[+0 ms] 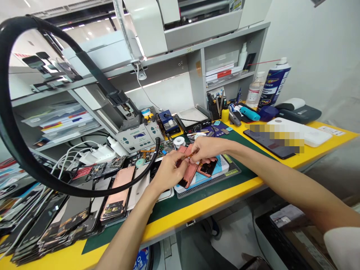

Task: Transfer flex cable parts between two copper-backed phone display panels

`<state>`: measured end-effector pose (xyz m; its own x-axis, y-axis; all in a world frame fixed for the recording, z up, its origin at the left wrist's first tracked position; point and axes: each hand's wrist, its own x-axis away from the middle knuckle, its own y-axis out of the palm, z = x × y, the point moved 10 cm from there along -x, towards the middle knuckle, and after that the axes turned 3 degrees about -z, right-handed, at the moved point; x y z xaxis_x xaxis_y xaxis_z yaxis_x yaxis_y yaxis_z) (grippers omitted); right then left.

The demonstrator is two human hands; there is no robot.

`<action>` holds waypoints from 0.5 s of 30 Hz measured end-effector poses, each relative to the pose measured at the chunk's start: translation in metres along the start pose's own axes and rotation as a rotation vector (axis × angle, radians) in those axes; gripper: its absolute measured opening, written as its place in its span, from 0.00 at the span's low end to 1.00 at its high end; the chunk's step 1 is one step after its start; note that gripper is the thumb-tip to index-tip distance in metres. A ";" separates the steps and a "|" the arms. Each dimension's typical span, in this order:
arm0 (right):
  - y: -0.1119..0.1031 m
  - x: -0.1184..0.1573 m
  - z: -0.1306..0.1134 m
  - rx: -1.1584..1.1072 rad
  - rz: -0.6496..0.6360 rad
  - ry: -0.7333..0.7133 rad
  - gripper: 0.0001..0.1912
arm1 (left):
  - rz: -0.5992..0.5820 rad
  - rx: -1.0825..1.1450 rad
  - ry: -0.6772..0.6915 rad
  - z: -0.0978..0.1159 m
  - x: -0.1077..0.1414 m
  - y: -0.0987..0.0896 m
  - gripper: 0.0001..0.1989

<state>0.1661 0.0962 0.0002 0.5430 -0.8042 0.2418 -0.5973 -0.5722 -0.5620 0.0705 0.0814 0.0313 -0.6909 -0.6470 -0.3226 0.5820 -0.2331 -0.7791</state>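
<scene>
My left hand [170,170] is closed at the left edge of a copper-pink phone panel [190,172], its thumb and fingers gripping it near the top. From the right, my right hand [204,149] reaches over the same panel with its fingers pinched together close to my left thumb. Whatever is between those right fingertips is too small to make out. A second copper-pink phone part with a dark section [208,168] lies just right of the panel. Beneath both is a white and blue box [223,168], resting on a grey perforated plate [208,190] on the green mat [247,169].
A thick black hose [92,192] loops across the left side. Stacked phone screens and frames [64,221] cover the bench there. A control station [140,137] stands behind. To the right are a dark phone [270,144], a white device [309,133] and a spray can [274,84].
</scene>
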 end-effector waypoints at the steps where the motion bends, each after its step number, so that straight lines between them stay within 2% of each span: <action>1: 0.000 0.000 0.000 0.003 0.000 -0.001 0.11 | 0.002 0.002 -0.001 0.000 0.000 0.000 0.10; 15: 0.001 -0.001 0.004 0.025 -0.012 -0.012 0.13 | 0.017 0.014 0.013 0.001 0.000 -0.001 0.10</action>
<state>0.1673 0.0972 -0.0034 0.5569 -0.7954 0.2391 -0.5761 -0.5773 -0.5787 0.0703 0.0812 0.0328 -0.6868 -0.6411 -0.3427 0.5992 -0.2324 -0.7661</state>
